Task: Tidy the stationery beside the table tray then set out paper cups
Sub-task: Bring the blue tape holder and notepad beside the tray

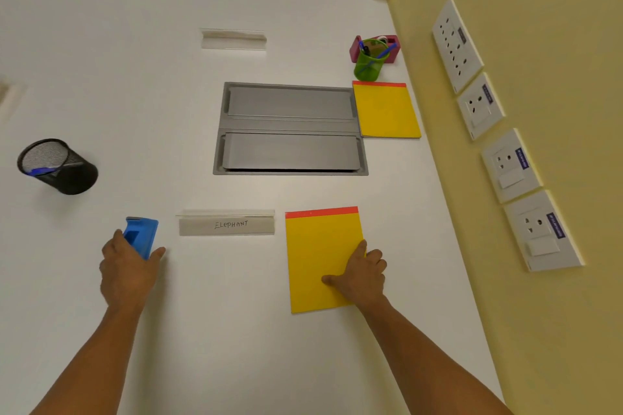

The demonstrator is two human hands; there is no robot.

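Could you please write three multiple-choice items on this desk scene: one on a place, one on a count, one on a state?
1. Where is the far yellow notepad?
A. right of the grey table tray
B. left of it
C. inside it

2. How many yellow notepads lie on the table?
A. one
B. two
C. three

3. What is the left hand doing?
A. resting empty
B. gripping the blue tape dispenser
C. lifting the black mesh cup

Key: 1 A, it adjoins the tray's right edge; 2 B, the near notepad under the right hand is the second; 3 B, fingers wrap the dispenser.

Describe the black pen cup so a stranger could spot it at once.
Start at the grey table tray sunk into the white table, then look far left. The black pen cup stands alone there. Unlike the green cup by the wall, it is dark mesh.
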